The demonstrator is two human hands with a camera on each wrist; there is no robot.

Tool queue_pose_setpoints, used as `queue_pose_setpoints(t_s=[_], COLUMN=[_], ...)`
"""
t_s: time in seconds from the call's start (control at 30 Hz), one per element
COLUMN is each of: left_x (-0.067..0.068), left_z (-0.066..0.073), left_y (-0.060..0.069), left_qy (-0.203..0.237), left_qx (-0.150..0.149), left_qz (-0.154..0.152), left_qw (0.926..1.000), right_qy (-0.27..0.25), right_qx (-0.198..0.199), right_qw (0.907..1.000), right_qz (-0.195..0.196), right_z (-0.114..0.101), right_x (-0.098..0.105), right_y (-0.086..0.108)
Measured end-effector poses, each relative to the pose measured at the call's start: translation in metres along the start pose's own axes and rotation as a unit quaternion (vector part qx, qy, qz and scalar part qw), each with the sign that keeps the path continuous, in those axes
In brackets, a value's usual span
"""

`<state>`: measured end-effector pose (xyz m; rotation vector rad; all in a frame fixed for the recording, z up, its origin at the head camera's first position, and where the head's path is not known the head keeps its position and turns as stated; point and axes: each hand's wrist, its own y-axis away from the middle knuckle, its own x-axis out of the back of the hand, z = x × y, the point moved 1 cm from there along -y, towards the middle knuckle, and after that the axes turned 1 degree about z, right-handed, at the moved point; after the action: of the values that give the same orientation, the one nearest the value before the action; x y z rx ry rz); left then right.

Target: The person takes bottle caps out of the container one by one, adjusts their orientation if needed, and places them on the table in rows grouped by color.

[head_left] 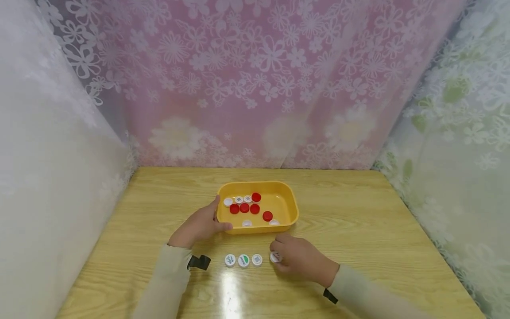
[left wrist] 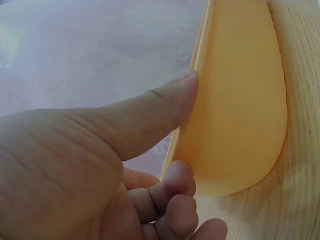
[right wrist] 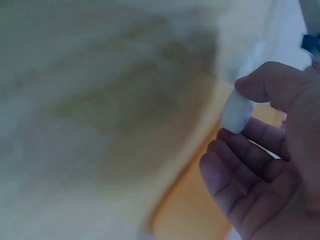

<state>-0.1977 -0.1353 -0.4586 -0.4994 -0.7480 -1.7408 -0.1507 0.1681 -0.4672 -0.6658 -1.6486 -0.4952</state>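
Note:
A yellow plastic tray (head_left: 283,204) holds several red bottle caps (head_left: 244,208) and several white bottle caps (head_left: 228,202). My left hand (head_left: 198,227) grips its near left corner; in the left wrist view the thumb lies on the rim and the fingers are bent against the wall. Thumb and fingertips of my right hand (head_left: 303,260) pinch a white bottle cap (right wrist: 234,114) with print on top, at the table in front of the tray. To its left three white caps form a row: one with blue-green print (head_left: 229,260), one with a green mark (head_left: 243,260), one with a grey square (head_left: 256,259).
The wooden table (head_left: 358,212) extends on both sides of the tray. Behind it hangs a pink flowered curtain (head_left: 255,88), with a pale curtain (head_left: 59,155) at the left and another flowered one (head_left: 458,168) at the right.

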Motion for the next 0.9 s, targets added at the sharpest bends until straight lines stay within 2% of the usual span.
queue_pose_setpoints(t_s=[0.13,0.27,0.47,0.7,0.83,0.9], left_x=[0.002,0.003,0.006,0.008,0.004,0.003], left_z=[0.001,0.001,0.001,0.002,0.001,0.001], left_y=[-0.001,-0.002,0.002,0.001,0.0,-0.001], left_qy=[0.004,0.002,0.002,0.006,0.007,0.004], left_qx=[-0.009,-0.006,0.006,-0.005,0.002,-0.004], left_qz=[-0.003,-0.002,-0.002,-0.001,-0.003,-0.005], left_qw=[0.9999,1.0,1.0,1.0,1.0,1.0], right_qy=[-0.003,-0.002,0.005,-0.013,-0.008,0.002], right_qx=[-0.018,-0.032,-0.027,-0.076,-0.086,-0.092], right_qw=[0.9995,0.9985,0.9973,0.993,0.9914,0.9907], right_qz=[-0.026,-0.043,-0.068,-0.09,-0.098,-0.101], right_z=[0.002,0.001,-0.009,-0.015,-0.021,-0.023], right_x=[-0.011,-0.01,-0.006,-0.007,-0.007,-0.006], right_y=[-0.003,-0.011,-0.024,-0.035,-0.036,-0.036])
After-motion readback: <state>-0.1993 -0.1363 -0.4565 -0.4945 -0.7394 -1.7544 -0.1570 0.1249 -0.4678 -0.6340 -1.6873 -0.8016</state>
